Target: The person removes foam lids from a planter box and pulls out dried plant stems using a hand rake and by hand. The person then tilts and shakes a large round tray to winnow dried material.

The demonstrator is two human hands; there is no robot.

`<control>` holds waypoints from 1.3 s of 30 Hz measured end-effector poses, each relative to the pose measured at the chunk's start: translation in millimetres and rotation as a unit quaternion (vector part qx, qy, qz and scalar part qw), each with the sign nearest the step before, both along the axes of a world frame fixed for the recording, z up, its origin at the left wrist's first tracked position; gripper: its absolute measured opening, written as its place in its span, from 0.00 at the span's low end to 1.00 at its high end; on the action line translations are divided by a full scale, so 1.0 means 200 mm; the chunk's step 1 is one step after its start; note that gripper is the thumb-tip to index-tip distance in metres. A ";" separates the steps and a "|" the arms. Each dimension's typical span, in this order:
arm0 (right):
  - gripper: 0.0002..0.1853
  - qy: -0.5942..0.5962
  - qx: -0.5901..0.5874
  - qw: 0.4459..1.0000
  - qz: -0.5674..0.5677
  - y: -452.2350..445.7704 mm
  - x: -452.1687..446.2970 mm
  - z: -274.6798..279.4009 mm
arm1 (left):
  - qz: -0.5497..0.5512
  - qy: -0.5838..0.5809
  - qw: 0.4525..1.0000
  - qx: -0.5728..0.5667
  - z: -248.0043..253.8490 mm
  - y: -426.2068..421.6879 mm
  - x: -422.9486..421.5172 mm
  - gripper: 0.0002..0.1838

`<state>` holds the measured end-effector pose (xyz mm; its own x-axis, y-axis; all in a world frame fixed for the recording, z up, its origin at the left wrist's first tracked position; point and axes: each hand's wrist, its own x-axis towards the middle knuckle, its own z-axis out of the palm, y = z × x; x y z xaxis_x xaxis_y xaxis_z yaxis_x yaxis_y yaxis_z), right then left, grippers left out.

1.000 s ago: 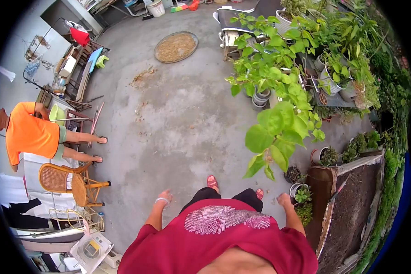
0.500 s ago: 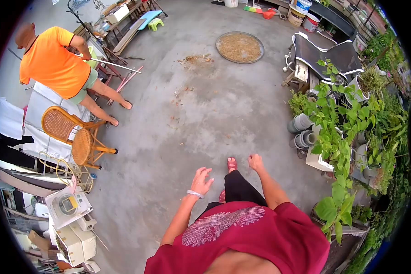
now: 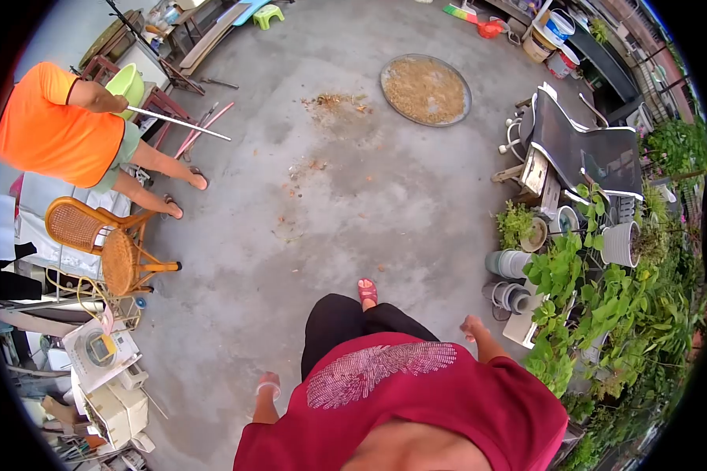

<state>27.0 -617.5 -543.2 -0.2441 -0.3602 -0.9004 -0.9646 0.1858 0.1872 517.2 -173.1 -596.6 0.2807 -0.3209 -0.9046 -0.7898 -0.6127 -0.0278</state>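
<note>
White, probably light but stiff, the box (image 3: 520,330) lay beside grey pots (image 3: 498,294), near the right hand (image 3: 472,327), and seemed best held by its rim, while one could not tell whether this hand or the left hand (image 3: 268,384), farther away, was spread or pressed together.

Since a moment ago, my left hand (image 3: 267,385) has swung backward, my right hand (image 3: 471,328) outward; only one sandal (image 3: 367,292) shows now.
</note>
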 end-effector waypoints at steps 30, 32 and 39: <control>0.09 -0.122 -0.029 0.836 -0.534 -1.34 -0.05 -0.15 | 0.065 0.095 0.979 -0.167 0.15 -4.00 0.38 0.15; 0.09 -0.122 -0.069 0.868 -0.477 -1.79 -0.23 -0.22 | 0.155 0.143 0.955 -0.210 0.15 -4.21 0.25 0.14; 0.14 -0.148 -0.302 0.918 -0.211 -3.64 -0.41 0.00 | 0.316 0.094 0.920 -0.211 0.31 -4.50 0.10 0.13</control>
<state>-55.5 -1345.4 -542.4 -0.2534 -0.7453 -0.6167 -0.7753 0.5378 -0.3313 536.4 -1073.2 -535.4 0.3831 -0.4807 -0.7888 -0.2379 -0.8765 0.4186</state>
